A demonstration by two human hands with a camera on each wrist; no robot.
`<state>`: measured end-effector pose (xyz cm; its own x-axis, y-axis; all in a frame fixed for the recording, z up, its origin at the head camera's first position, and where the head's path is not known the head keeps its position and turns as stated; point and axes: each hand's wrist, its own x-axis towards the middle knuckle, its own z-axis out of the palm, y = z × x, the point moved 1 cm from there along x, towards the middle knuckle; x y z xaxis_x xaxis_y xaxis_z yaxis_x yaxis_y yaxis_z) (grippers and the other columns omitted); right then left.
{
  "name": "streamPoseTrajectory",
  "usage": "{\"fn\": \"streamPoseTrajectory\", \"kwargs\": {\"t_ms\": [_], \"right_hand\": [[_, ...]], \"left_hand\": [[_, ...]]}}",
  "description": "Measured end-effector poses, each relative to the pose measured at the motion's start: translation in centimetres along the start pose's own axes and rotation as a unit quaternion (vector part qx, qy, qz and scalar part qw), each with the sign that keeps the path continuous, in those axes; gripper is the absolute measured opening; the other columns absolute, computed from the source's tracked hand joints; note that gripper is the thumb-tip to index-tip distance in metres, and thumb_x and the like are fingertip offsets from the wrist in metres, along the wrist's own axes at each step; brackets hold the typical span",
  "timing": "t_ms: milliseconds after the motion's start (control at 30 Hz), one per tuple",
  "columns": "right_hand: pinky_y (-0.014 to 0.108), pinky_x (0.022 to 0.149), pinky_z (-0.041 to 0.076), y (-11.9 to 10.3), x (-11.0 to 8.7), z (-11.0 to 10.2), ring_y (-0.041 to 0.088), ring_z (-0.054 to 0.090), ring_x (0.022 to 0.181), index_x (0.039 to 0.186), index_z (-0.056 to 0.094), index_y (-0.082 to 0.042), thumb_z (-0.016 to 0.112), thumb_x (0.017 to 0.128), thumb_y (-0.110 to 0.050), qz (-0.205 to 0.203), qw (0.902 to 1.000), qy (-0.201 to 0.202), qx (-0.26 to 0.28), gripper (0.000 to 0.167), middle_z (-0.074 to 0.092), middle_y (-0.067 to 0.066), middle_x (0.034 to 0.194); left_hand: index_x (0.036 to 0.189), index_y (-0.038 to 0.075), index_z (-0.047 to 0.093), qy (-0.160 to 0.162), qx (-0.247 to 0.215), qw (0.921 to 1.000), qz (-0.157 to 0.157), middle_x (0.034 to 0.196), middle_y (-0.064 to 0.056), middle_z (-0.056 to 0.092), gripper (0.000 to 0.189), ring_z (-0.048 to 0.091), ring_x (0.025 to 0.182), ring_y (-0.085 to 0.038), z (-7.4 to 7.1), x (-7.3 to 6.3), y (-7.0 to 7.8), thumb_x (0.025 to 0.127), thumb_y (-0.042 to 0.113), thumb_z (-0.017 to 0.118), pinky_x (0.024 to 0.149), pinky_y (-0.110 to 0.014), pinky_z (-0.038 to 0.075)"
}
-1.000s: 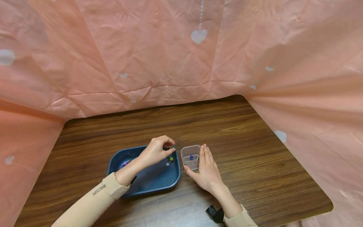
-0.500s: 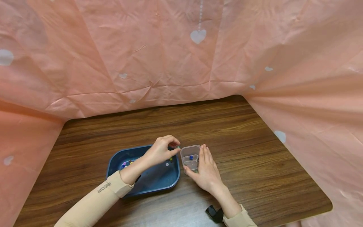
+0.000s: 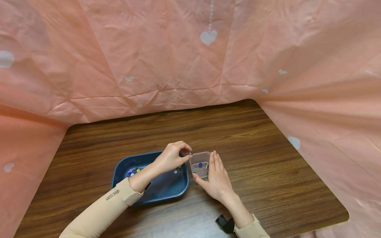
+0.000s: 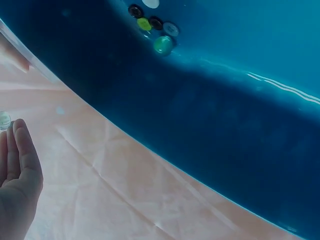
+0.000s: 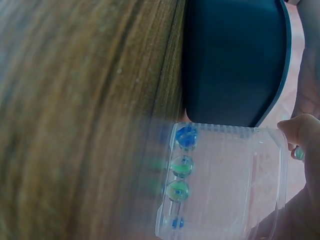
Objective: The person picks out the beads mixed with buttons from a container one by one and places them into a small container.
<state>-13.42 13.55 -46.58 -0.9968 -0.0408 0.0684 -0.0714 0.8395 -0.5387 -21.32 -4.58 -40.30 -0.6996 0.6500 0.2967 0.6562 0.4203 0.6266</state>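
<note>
My left hand (image 3: 171,157) pinches a small clear-green marble (image 3: 190,153) between thumb and fingers at the left rim of a clear plastic box (image 3: 200,171). That marble (image 4: 4,120) also shows at the fingertips in the left wrist view. My right hand (image 3: 218,180) rests against the box, fingers straight along its right side and thumb at the near left corner. Inside the box, a blue marble (image 5: 186,136), a green-streaked marble (image 5: 182,166) and others lie in a row. A blue tub (image 3: 163,198) holds several buttons (image 4: 144,24) and a green marble (image 4: 163,45).
The tub stands just left of the box on the wooden table (image 3: 268,172). More small coloured pieces (image 3: 134,171) lie at the tub's left end, partly behind my left forearm. A pink curtain (image 3: 166,59) surrounds the table. A black device (image 3: 225,224) sits by my right wrist.
My left hand has moved right, carrying the marble from above the tub's far right corner to the box's left rim. My right hand and the box have stayed put.
</note>
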Motion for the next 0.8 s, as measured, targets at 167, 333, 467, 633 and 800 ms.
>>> {"fn": "streamPoseTrajectory", "kwargs": {"t_ms": [167, 333, 467, 633, 800], "right_hand": [[0.061, 0.112, 0.026, 0.1, 0.1, 0.0, 0.042, 0.014, 0.146, 0.151, 0.013, 0.010, 0.060, 0.089, -0.056, -0.001, 1.0000, 0.000, -0.002, 0.102, 0.013, 0.027, 0.159], [0.061, 0.112, 0.025, 0.1, 0.0, 0.1, 0.040, 0.012, 0.147, 0.152, 0.011, 0.009, 0.060, 0.089, -0.055, 0.003, 1.0000, -0.004, 0.005, 0.102, 0.012, 0.026, 0.159], [0.061, 0.112, 0.025, 0.1, 0.0, 0.1, 0.040, 0.012, 0.147, 0.152, 0.011, 0.009, 0.060, 0.090, -0.055, 0.003, 1.0000, -0.005, 0.003, 0.102, 0.012, 0.026, 0.159], [0.061, 0.112, 0.025, 0.1, 0.0, 0.0, 0.039, 0.011, 0.148, 0.152, 0.010, 0.009, 0.060, 0.090, -0.055, 0.002, 1.0000, -0.006, 0.003, 0.102, 0.011, 0.026, 0.160], [0.062, 0.112, 0.025, 0.2, 0.0, 0.0, 0.039, 0.010, 0.148, 0.152, 0.011, 0.009, 0.060, 0.090, -0.055, 0.001, 1.0000, -0.006, 0.002, 0.102, 0.010, 0.026, 0.160]], "left_hand": [[0.104, 0.000, 0.067, -0.002, -0.004, 1.0000, 0.004, 0.099, -0.010, 0.067, 0.016, 0.065, 0.086, -0.020, 0.3, 0.3, 0.3, 0.089, 0.006, 0.070, 0.074, -0.032, 0.057], [0.104, -0.001, 0.067, -0.009, -0.013, 0.9998, 0.008, 0.099, -0.011, 0.067, 0.017, 0.066, 0.086, -0.020, 0.7, 0.7, 0.5, 0.090, 0.007, 0.070, 0.075, -0.032, 0.058], [0.104, -0.003, 0.067, -0.009, -0.018, 0.9997, 0.011, 0.099, -0.010, 0.067, 0.018, 0.066, 0.085, -0.020, 1.0, 1.0, 0.7, 0.089, 0.007, 0.071, 0.075, -0.034, 0.058], [0.105, -0.002, 0.067, -0.014, -0.020, 0.9996, 0.017, 0.099, -0.011, 0.067, 0.017, 0.066, 0.086, -0.020, 1.3, 1.2, 0.9, 0.090, 0.008, 0.070, 0.075, -0.029, 0.057], [0.106, -0.001, 0.067, -0.026, -0.024, 0.9993, 0.009, 0.101, -0.011, 0.067, 0.018, 0.066, 0.088, -0.021, 1.6, 1.5, 1.3, 0.090, 0.009, 0.070, 0.078, -0.036, 0.057]]}}
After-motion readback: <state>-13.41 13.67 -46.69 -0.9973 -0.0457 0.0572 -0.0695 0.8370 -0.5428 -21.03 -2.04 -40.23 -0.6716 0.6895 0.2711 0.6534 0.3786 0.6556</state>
